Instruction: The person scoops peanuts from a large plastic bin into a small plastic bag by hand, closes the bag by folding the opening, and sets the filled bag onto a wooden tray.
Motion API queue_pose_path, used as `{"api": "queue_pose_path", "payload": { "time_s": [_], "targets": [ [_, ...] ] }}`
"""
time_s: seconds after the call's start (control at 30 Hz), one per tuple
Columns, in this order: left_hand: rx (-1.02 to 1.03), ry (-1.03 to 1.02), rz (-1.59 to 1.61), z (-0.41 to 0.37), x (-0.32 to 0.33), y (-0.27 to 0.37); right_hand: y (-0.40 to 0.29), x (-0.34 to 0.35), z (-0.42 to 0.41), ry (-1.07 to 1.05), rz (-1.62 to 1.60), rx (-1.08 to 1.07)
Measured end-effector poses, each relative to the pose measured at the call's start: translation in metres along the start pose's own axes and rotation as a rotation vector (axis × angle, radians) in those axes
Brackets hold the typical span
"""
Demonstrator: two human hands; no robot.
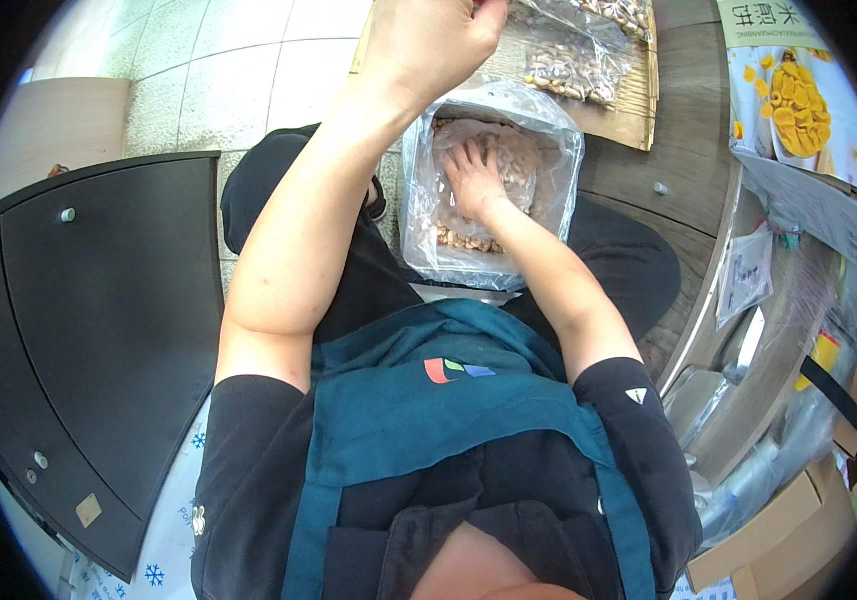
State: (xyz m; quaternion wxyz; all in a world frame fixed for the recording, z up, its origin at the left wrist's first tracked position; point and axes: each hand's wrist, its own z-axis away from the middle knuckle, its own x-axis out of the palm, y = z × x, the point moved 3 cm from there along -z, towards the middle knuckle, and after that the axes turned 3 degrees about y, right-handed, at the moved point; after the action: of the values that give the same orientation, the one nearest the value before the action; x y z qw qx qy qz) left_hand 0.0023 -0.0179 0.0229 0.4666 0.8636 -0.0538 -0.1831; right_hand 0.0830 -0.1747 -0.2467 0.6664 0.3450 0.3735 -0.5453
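A plastic-lined bin (415, 187) stands between my knees with small tan pieces (469, 238), probably nuts, in it. My right hand (473, 176) reaches down into the bin. Its fingers are spread on a clear plastic bag (522, 161) lying over the contents, and part of the bag is hidden by the hand. At the top edge of the view, my left hand (436, 37) is raised beyond the bin, its fingers partly cut off. Something small and red shows by its fingers; what it is, I cannot tell.
Clear bags of nuts (574, 71) lie on a slatted mat (634, 120) beyond the bin. A dark cabinet (109, 322) stands at left. At right are a printed carton (803, 97), metal scoops (698, 394), plastic wrapping (743, 487) and an open cardboard box (766, 525).
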Motion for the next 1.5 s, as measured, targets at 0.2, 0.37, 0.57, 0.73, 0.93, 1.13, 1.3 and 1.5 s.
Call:
{"api": "queue_pose_path", "payload": {
  "time_s": [0.2, 0.37, 0.57, 0.73, 0.93, 1.13, 1.3, 1.5],
  "targets": [
    [0.172, 0.035, -0.060, 0.002, 0.008, -0.005, -0.021, -0.003, -0.041, 0.142, 0.071, -0.041],
    [0.161, -0.004, -0.099, 0.001, 0.005, 0.005, -0.012, -0.009, -0.054, -0.069, 0.016, 0.061],
    [0.128, -0.061, -0.125, 0.000, 0.001, 0.002, 0.014, -0.003, -0.048, -0.178, 0.002, 0.012],
    [-0.053, -0.341, -0.099, 0.012, 0.007, -0.021, 0.010, -0.020, -0.049, -0.306, 0.185, 0.007],
    [-0.005, -0.489, -0.264, 0.019, 0.011, -0.028, 0.020, 0.000, -0.045, -0.296, 0.156, 0.006],
    [0.004, -0.436, -0.304, 0.019, 0.008, -0.030, 0.035, 0.003, -0.010, -0.201, 0.120, 0.051],
    [0.050, -0.514, -0.364, 0.027, 0.022, -0.037, 0.035, -0.006, -0.007, -0.397, 0.001, 0.102],
    [0.121, -0.616, -0.448, 0.042, 0.034, -0.035, 0.039, 0.006, 0.015, -0.462, -0.189, 0.165]
  ]
}}
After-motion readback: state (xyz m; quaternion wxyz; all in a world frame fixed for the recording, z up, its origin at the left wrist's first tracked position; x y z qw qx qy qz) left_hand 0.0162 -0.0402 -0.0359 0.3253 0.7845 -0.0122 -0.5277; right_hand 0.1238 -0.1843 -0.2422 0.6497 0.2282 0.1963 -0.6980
